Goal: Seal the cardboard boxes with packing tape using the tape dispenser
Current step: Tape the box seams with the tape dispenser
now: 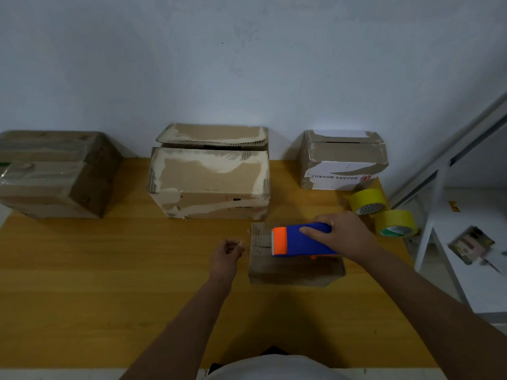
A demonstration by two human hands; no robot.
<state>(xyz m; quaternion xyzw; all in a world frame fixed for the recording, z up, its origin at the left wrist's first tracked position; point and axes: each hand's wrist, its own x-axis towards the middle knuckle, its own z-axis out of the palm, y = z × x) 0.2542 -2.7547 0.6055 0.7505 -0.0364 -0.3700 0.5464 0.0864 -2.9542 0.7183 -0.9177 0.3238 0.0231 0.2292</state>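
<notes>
While the right hand (344, 233) grips the blue-and-orange tape dispenser (300, 239) lying lengthwise on the small box (295, 267), cutter end pointing left, the left hand (227, 252) sits just past that box edge, apparently pinching the clear tape's end.

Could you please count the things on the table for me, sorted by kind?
Cardboard boxes: 4 (left, middle, right, small near one)
Yellow tape rolls: 2 (rear, front)
Tape dispenser: 1, held over the small box
Total: 7
</notes>
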